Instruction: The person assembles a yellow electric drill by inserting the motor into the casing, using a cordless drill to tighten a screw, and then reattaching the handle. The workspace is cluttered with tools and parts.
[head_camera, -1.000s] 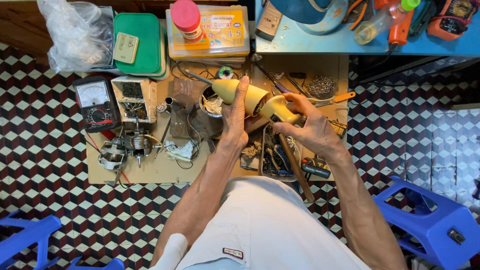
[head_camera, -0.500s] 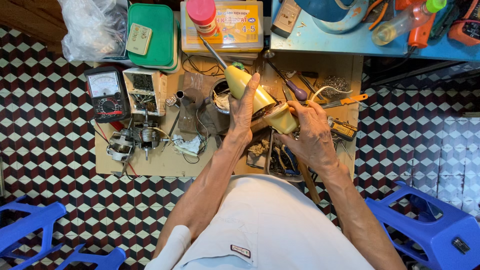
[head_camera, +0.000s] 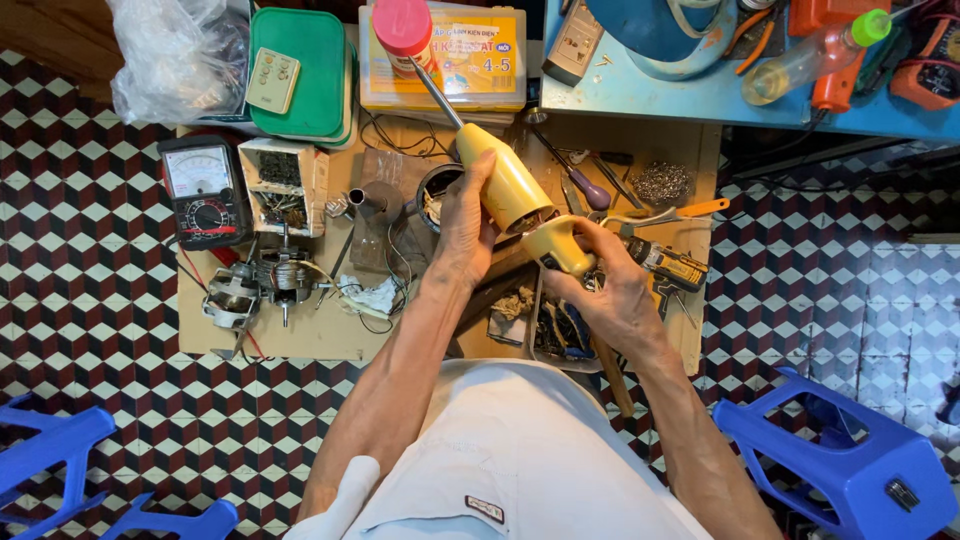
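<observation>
Centrally, above the cardboard sheet (head_camera: 300, 335), the left hand (head_camera: 462, 225) wraps a smooth yellow plastic tool body (head_camera: 505, 180) with a thin metal shaft, while the right hand (head_camera: 615, 295) clamps its separate rounded yellow end piece (head_camera: 560, 245) just beside it. Behind lie a flat green lid (head_camera: 300, 70), a yellow labelled box (head_camera: 470, 60), a pink-capped jar (head_camera: 400, 25) and a black dial meter (head_camera: 205, 190).

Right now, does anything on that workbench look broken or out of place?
Yes: the yellow tool is split in two between the left hand and right hand; beside the meter lies a bare motor with loose wires.
</observation>
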